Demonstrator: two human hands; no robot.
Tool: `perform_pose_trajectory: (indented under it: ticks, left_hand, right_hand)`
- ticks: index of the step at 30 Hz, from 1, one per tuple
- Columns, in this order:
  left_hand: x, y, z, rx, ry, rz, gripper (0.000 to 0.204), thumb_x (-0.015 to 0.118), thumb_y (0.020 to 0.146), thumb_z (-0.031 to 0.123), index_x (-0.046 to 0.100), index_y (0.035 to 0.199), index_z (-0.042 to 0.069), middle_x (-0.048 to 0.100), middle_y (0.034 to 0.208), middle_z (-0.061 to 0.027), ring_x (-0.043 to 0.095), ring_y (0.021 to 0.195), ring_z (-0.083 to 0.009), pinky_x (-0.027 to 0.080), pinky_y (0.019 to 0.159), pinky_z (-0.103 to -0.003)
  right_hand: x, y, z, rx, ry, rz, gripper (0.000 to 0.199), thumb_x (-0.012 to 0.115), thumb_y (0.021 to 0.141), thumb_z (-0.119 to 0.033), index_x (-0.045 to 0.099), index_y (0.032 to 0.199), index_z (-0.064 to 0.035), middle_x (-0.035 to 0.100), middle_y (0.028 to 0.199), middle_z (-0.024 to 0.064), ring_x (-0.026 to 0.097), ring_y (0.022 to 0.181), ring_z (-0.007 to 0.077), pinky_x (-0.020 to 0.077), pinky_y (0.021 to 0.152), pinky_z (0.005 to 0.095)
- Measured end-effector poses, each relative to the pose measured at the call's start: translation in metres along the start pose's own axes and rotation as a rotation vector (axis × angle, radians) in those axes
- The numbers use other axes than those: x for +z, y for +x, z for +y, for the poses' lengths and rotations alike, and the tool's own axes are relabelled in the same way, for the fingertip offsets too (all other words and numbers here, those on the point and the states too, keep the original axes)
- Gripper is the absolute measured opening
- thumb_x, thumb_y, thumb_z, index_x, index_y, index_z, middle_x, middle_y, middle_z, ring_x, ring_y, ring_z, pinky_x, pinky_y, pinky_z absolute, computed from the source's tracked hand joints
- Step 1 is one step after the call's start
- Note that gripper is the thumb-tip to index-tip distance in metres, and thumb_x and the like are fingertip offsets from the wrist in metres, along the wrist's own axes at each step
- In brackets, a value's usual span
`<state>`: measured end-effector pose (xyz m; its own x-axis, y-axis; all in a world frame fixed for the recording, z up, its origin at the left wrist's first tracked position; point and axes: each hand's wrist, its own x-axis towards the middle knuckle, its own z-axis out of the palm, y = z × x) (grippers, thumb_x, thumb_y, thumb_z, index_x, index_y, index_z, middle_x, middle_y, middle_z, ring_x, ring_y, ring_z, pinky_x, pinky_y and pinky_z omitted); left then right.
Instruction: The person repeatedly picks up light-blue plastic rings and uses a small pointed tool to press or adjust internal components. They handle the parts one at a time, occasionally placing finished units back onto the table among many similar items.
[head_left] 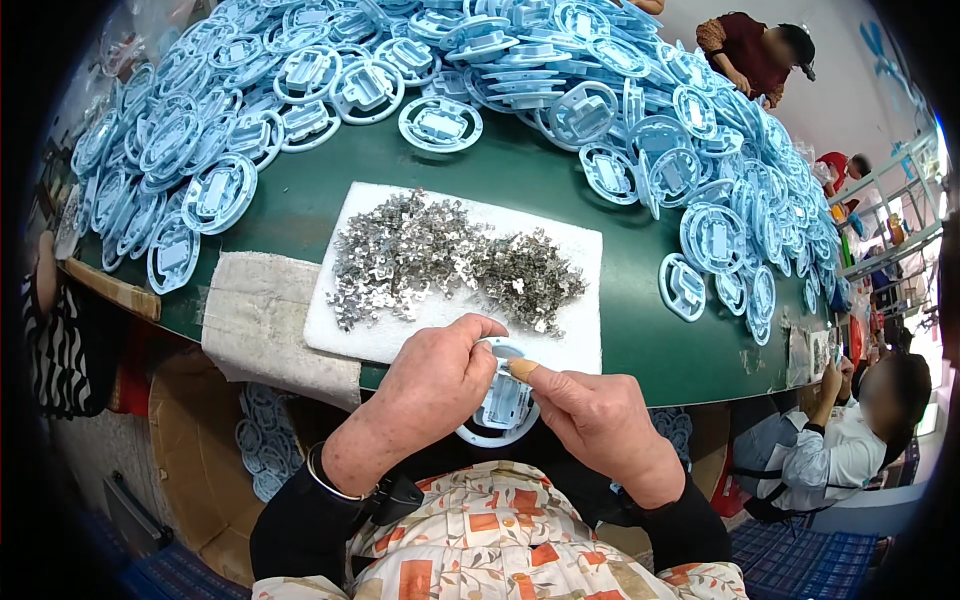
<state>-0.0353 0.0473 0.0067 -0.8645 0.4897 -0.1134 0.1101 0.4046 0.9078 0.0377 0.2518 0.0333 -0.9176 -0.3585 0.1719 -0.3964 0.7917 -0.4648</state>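
Observation:
Between my hands is a round light-blue plastic part (500,405) with a raised rectangular housing in its middle. My left hand (430,380) is closed around its left rim. My right hand (590,410) comes from the other side, its thumb, wrapped in a tan covering, pressing near the top of the housing. Whether a small piece sits under that thumb is hidden. Just beyond the hands, a white foam board (340,345) carries a heap of small silvery metal clips (420,255), with a darker bunch on its right side.
A large pile of the same blue parts (540,70) covers the far side of the green table (330,160). A folded grey cloth (265,310) hangs over the near edge. Below stands a cardboard box (190,450) holding more parts. A person (840,430) sits at right.

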Motion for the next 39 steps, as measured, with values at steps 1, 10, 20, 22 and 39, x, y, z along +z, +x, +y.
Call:
perform_pose_trajectory:
  ticks: [1, 10, 20, 22, 39]
  left_hand:
    - [0.0, 0.0, 0.0, -0.005, -0.001, -0.001, 0.03, 0.05, 0.097, 0.012, 0.065, 0.116, -0.005, 0.067, 0.07, -0.0152, 0.065, 0.062, -0.0222, 0.051, 0.061, -0.038]
    - [0.0, 0.001, 0.002, -0.024, -0.011, -0.012, 0.03, 0.049, 0.098, 0.012, 0.065, 0.116, -0.006, 0.065, 0.067, -0.0136, 0.063, 0.06, -0.0201, 0.051, 0.06, -0.037]
    - [-0.001, 0.001, 0.004, -0.053, -0.002, -0.021, 0.03, 0.05, 0.097, 0.012, 0.066, 0.116, -0.006, 0.066, 0.068, -0.0146, 0.064, 0.061, -0.0204, 0.052, 0.06, -0.037]
    - [-0.001, 0.002, 0.004, -0.055, 0.007, -0.018, 0.031, 0.05, 0.097, 0.012, 0.066, 0.115, -0.006, 0.067, 0.068, -0.0147, 0.064, 0.061, -0.0205, 0.052, 0.06, -0.037]
    - [0.002, 0.002, 0.0, -0.012, 0.014, 0.025, 0.03, 0.051, 0.095, 0.012, 0.067, 0.113, -0.005, 0.065, 0.066, -0.0182, 0.064, 0.057, -0.0258, 0.051, 0.059, -0.039]
  right_hand:
    - [-0.002, 0.0, 0.0, 0.021, 0.015, 0.017, 0.051, 0.074, 0.084, -0.008, 0.065, 0.133, -0.0179, 0.059, 0.065, 0.0027, 0.062, 0.054, 0.0237, 0.0485, 0.048, 0.0369]
    - [-0.012, 0.001, -0.007, 0.028, -0.209, -0.07, 0.056, 0.077, 0.079, -0.006, 0.068, 0.132, -0.0236, 0.054, 0.061, 0.0025, 0.057, 0.05, 0.0214, 0.0443, 0.046, 0.0365]
    - [-0.015, -0.001, -0.006, -0.034, -0.32, -0.043, 0.054, 0.077, 0.077, -0.007, 0.071, 0.127, -0.0256, 0.051, 0.063, 0.0013, 0.056, 0.052, 0.0192, 0.0455, 0.047, 0.0355]
    - [-0.013, -0.001, -0.006, -0.047, -0.339, -0.013, 0.054, 0.076, 0.077, -0.007, 0.071, 0.127, -0.0261, 0.052, 0.065, 0.0012, 0.056, 0.052, 0.0188, 0.0462, 0.048, 0.0348]
    - [-0.02, 0.005, -0.02, -0.029, -0.421, -0.071, 0.049, 0.071, 0.075, -0.007, 0.071, 0.124, -0.0185, 0.051, 0.068, 0.0, 0.057, 0.054, 0.0157, 0.045, 0.046, 0.0311]
